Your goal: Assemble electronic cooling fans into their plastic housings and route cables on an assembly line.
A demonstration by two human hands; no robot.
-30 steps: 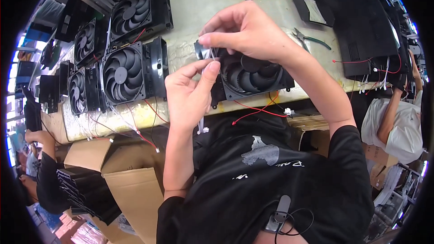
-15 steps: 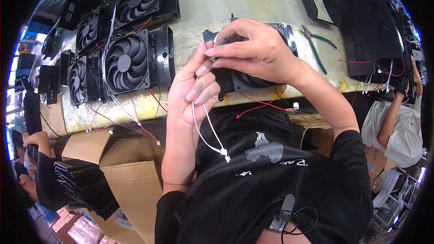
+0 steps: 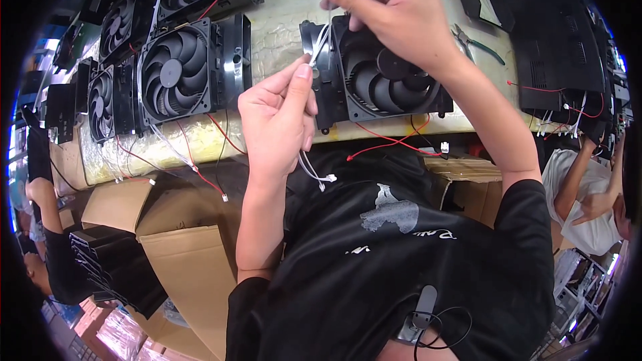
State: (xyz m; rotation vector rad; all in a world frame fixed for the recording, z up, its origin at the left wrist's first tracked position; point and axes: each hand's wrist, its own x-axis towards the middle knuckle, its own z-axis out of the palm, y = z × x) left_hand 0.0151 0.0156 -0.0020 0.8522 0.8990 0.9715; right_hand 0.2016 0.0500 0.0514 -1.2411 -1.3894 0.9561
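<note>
Right now, the left hand [image 3: 277, 110] is pinching a bundle of white wires [image 3: 323, 43] between thumb and forefinger, those tips closing fully on it, the other fingers curling below. Above that pinch, the bundle is rising beside the nearest black fan [image 3: 374, 83]; under the hand, white wire ends with small connectors [image 3: 328, 179] are dangling in front of the black shirt [image 3: 401, 274]. Higher up, the right hand [image 3: 401, 17] is hovering over the fan's upper part, its thumb and fingers bending toward each other. Those tips are blurring beside a thin pale strand [image 3: 330, 17] running down near the bundle, so I cannot tell whether they are gripping it.

Meanwhile, that fan is lying on the pale workbench [image 3: 277, 40], its crossed red wires [image 3: 384, 148] hanging past the front edge. Off to the right, green-handled pliers [image 3: 485, 50] are resting near a large black housing [image 3: 562, 40]. Over on the left, 4 more black fans [image 3: 172, 73] are standing close together, wires trailing down. Below them, an open cardboard box [image 3: 184, 261] is sitting in front of the bench, and 2 co-workers are showing, 1 at each side.
</note>
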